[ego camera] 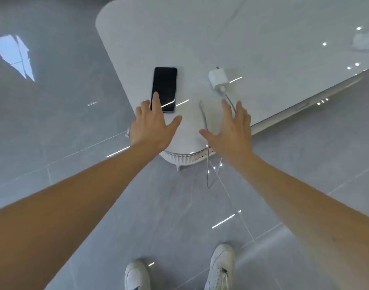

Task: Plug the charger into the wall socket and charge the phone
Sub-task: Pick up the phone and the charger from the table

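Both hands are spread, fingers apart, holding nothing. The left hand (152,126) reaches over the lower end of the phone (164,88); whether a fingertip touches it cannot be told. The right hand (231,130) hovers over the cable (204,116), just short of the charger (218,78). Phone and charger lie on the white table (263,38), near its corner; the cable hangs over the edge. No socket is visible. Recommended: close the right fingers around the charger body, keeping clear of its prongs.
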`<action>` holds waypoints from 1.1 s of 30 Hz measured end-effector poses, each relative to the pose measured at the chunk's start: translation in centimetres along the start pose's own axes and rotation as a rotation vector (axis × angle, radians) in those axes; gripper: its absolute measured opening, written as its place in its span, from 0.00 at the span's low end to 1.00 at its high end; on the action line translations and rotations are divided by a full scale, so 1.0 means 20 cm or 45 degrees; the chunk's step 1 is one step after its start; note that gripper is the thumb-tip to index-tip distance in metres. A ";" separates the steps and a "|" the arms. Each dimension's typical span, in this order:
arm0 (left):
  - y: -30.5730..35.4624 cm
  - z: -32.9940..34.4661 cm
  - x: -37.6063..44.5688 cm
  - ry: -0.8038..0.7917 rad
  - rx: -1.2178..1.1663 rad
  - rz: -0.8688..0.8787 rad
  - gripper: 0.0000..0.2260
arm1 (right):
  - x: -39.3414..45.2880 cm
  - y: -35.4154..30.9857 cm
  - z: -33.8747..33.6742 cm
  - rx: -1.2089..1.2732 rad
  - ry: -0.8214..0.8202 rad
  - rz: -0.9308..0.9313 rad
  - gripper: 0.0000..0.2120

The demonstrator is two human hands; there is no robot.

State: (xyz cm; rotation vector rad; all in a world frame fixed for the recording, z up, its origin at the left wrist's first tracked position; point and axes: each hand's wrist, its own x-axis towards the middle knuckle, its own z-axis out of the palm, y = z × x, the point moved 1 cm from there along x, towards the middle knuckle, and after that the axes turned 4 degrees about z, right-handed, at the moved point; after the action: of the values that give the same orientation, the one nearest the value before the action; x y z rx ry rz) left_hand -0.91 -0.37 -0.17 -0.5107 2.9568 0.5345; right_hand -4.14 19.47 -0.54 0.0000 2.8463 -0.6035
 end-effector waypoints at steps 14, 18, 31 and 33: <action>0.09 0.08 0.39 0.076 0.067 -0.174 0.33 | 0.34 -0.13 0.03 0.224 0.113 0.157 0.14; 0.09 0.05 0.41 -0.040 -0.266 -0.325 0.35 | 0.39 -0.15 0.00 0.313 -0.079 0.270 0.14; 0.03 -0.30 0.06 -0.048 -0.759 -0.373 0.32 | 0.12 -0.41 -0.26 0.743 -0.172 0.255 0.17; 0.02 -0.46 -0.04 -0.021 -0.782 -0.387 0.31 | 0.01 -0.50 -0.33 0.765 -0.197 0.226 0.17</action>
State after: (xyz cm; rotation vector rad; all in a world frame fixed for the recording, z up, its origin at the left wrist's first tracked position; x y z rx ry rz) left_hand -0.60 -2.92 8.61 -0.9721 2.5768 1.3923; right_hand -6.21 13.05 9.30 0.2880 2.3790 -1.3188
